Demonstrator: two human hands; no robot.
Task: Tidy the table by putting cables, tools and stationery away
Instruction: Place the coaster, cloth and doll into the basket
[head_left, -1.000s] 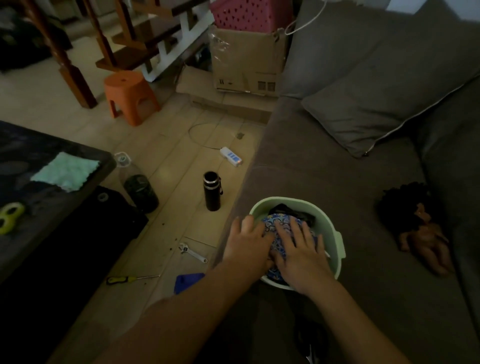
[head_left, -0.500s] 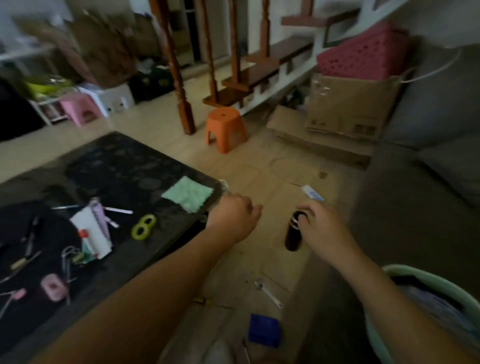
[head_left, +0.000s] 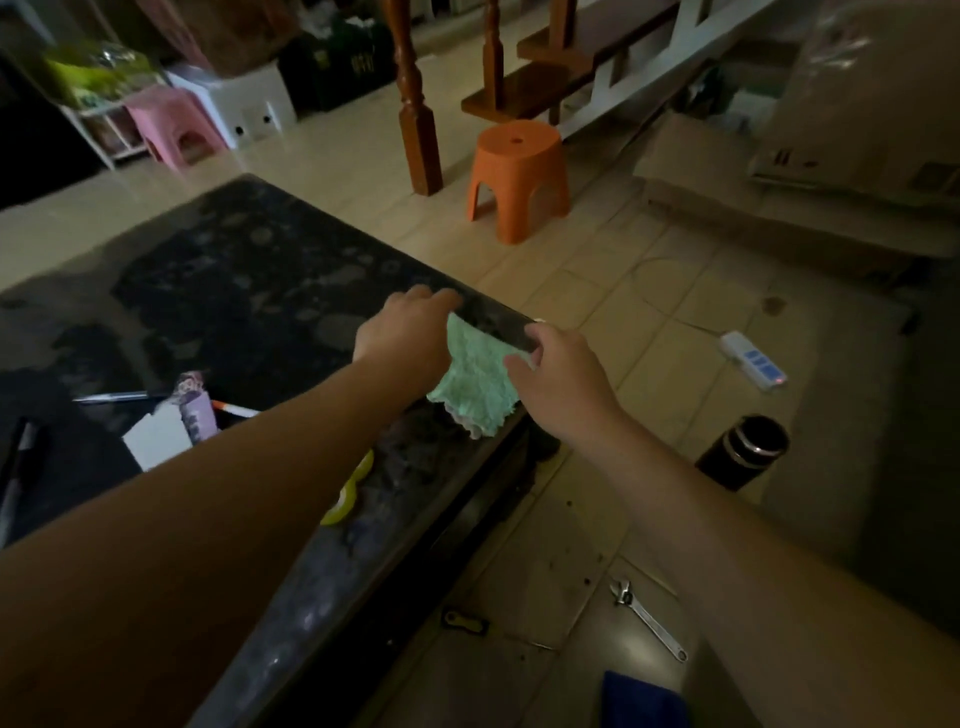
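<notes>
Both on the green cloth (head_left: 478, 382): left grip (head_left: 410, 332) curled over one top corner, right grip (head_left: 561, 374) pinching the other, cloth sagging between them at the counter (head_left: 249, 291) edge. Pen (head_left: 111, 397) and yellow tape (head_left: 348, 493) on counter. Wrench (head_left: 649, 621) and screwdriver (head_left: 465, 621) on floor (head_left: 597, 291).

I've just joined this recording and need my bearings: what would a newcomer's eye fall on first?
First, the two hands meeting mid-frame: the left hand and right hand each hold a corner of a mint-green cloth at the floor-side edge of the dark table. Next come the bright orange stool on the tiles beyond, and a wrench lying on the floor at lower right.
</notes>
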